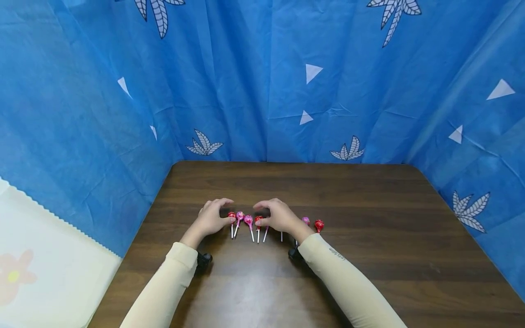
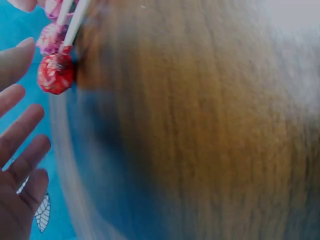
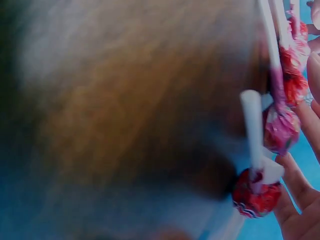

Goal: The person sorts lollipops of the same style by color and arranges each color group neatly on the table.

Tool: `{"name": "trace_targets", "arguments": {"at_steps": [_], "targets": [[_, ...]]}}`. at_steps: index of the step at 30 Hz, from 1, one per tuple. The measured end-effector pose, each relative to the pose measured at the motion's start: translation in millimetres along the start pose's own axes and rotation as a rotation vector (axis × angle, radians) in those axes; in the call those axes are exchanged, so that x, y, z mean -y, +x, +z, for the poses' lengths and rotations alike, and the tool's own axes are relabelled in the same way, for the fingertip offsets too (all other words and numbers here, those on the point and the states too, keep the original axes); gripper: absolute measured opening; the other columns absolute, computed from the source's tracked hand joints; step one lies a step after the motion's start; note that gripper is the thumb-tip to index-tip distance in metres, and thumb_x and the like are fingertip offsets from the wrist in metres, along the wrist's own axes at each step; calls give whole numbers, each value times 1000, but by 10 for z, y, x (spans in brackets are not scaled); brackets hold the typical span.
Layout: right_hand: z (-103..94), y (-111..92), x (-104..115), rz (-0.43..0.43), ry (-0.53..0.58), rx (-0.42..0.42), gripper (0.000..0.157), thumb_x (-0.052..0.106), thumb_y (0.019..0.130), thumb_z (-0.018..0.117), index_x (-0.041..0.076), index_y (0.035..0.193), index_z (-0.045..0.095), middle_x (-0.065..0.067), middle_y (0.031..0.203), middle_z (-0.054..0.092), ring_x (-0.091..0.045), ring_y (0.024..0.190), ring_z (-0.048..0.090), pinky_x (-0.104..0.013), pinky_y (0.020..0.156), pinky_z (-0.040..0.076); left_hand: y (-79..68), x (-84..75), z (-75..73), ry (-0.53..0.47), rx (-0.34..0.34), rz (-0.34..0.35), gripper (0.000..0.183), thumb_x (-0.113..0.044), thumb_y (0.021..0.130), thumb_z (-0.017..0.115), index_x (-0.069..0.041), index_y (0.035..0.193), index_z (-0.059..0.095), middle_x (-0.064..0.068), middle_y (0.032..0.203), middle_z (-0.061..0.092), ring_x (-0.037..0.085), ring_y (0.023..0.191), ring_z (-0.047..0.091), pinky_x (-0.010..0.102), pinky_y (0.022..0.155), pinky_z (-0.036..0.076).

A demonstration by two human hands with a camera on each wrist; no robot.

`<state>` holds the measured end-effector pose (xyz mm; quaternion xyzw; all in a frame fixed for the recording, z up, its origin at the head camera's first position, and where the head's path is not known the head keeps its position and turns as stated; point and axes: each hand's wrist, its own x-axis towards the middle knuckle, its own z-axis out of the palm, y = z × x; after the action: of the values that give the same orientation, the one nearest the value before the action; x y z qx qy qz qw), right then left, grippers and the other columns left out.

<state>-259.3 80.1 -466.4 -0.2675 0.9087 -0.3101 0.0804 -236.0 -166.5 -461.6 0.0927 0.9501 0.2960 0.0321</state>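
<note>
A row of wrapped lollipops, red and pink with white sticks, lies on the table between and beside my hands. My left hand (image 1: 211,217) is at the row's left end, thumb close to a red lollipop (image 1: 231,214) and a pink lollipop (image 1: 240,216); its fingers look spread in the left wrist view. Over the middle of the row is my right hand (image 1: 280,216), its thumb by another red lollipop (image 1: 258,218); whether it touches is unclear. Between the hands lies a pink lollipop (image 1: 248,220). The right hand and forearm partly hide several others.
Past the right wrist lie a pink lollipop (image 1: 305,220) and a red lollipop (image 1: 319,224). The brown wooden table (image 1: 369,196) meets a blue patterned curtain (image 1: 246,91) at the back and sides. A white cloth (image 1: 49,269) hangs at the left.
</note>
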Motion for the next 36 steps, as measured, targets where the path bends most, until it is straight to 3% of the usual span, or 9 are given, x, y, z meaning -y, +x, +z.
{"name": "trace_targets", "arguments": {"at_steps": [5,9,18,23,26,32,36], "targets": [[55,-1,-47,39,-33,11,36,29,84,79,18,118,72,4,115,73,-22,119,54,-49,108,37,37,39,72,30,16,-32,43,-27,86,78,-15,125,66,9,126,66,33,120,51,56,99,38],[70,4,-69,43,-31,13,31,29,84,80,19,113,74,4,109,74,-20,113,57,-47,104,41,83,68,119,20,22,-51,34,-28,86,77,-16,117,70,4,114,70,28,112,58,53,96,39],[39,0,-46,82,-40,26,32,30,83,80,19,112,74,5,110,74,-21,113,55,-48,104,39,168,86,99,-93,67,-60,19,-22,86,77,-14,103,72,1,98,69,20,96,61,44,88,43],[44,4,-52,62,-69,22,27,29,83,81,20,109,76,7,107,74,-20,111,56,-45,102,40,218,156,-27,-249,113,-64,19,-16,88,75,-8,105,71,7,97,67,19,88,58,34,79,47],[53,6,-50,53,-73,19,25,29,83,81,21,106,76,8,104,74,-19,109,56,-43,99,42,277,221,-156,-311,100,-49,24,-16,89,75,-4,110,70,12,100,68,20,86,58,29,74,47],[66,19,-28,40,-85,23,24,29,83,81,22,105,77,9,102,74,-19,105,56,-42,96,42,408,328,-425,-314,26,-52,30,-16,90,74,-1,115,68,17,107,68,23,89,58,29,78,46],[52,26,0,35,-90,23,24,28,82,81,22,105,77,9,100,74,-18,103,55,-41,96,41,477,395,-496,-284,26,-65,31,-17,91,72,-1,117,67,17,109,67,25,93,55,31,82,44]]}}
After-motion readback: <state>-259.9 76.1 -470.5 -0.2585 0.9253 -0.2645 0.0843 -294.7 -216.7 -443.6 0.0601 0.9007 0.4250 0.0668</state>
